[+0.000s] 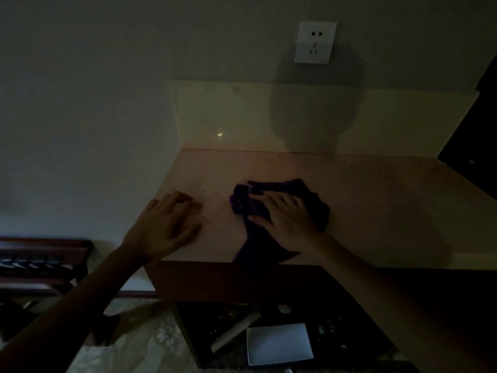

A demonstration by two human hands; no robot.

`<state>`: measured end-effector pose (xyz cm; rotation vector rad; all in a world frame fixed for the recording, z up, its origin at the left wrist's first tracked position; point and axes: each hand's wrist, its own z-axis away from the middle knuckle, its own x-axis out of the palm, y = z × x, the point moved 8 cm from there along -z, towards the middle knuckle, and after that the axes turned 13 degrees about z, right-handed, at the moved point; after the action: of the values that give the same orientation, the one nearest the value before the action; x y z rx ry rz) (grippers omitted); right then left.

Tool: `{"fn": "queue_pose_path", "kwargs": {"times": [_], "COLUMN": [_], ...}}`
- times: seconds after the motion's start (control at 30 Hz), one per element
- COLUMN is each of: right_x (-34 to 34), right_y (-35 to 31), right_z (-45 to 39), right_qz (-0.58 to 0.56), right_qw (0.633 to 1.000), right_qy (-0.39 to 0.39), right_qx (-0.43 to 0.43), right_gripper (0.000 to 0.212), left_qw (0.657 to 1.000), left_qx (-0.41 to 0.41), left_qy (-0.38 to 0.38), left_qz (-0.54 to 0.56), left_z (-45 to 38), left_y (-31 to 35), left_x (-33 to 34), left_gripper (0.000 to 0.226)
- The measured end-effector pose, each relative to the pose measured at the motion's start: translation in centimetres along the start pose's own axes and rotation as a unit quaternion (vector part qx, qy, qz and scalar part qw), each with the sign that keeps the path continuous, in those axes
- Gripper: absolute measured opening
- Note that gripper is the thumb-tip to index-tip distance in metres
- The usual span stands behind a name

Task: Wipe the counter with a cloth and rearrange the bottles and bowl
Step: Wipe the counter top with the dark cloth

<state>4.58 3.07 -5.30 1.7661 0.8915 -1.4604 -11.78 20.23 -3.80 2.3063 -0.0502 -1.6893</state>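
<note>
Cloth [279,208] is being pressed flat by right hand [287,219], fingers spread; left hand [166,227], fingers loosely together, is bracing on counter [376,200]. Wiping step; next calls for sweeping toward bare areas.

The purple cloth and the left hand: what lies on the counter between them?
Nothing: in the head view, only bare counter separates the left hand from the purple cloth under the right hand.

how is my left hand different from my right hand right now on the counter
The right hand lies flat on the purple cloth, fingers spread, pressing it to the counter; the left hand rests on the bare counter and holds nothing. The left hand sits near the counter's left edge, the right hand nearer the middle. Both lie palm down with fingers fairly straight.
</note>
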Motion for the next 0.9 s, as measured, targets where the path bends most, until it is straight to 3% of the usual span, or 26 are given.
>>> {"fn": "queue_pose_path", "kwargs": {"times": [0.23, 0.37, 0.57, 0.7, 0.9], "right_x": [2.7, 3.2, 2.3, 1.0, -0.4], "right_y": [1.2, 0.6, -2.8, -7.2, -10.8], "right_z": [-17.3, -20.9, -14.0, -5.5, -0.4], "right_qz": [-0.026, -0.010, -0.026, 0.006, 0.007], "right_qw": [0.999, 0.999, 0.999, 1.000, 0.999], "right_qy": [-0.024, -0.014, -0.026, 0.019, 0.029], "right_qx": [0.020, 0.042, 0.029, -0.008, -0.035], "right_gripper": [0.062, 0.063, 0.064, 0.063, 0.060], "left_qw": [1.000, 0.999, 0.999, 0.997, 0.998], "left_qx": [0.020, 0.037, 0.012, -0.018, -0.030], "left_qy": [-0.002, 0.013, 0.044, 0.068, 0.050], "left_qz": [-0.014, -0.022, -0.009, 0.005, -0.027], "left_z": [-0.2, -0.3, 0.0, 0.7, 3.6], "left_y": [-0.4, -0.7, -1.1, -1.6, -4.1], "left_x": [0.2, 0.2, 0.0, -0.5, -0.8], "left_gripper": [0.051, 0.044, 0.042, 0.042, 0.048]}}
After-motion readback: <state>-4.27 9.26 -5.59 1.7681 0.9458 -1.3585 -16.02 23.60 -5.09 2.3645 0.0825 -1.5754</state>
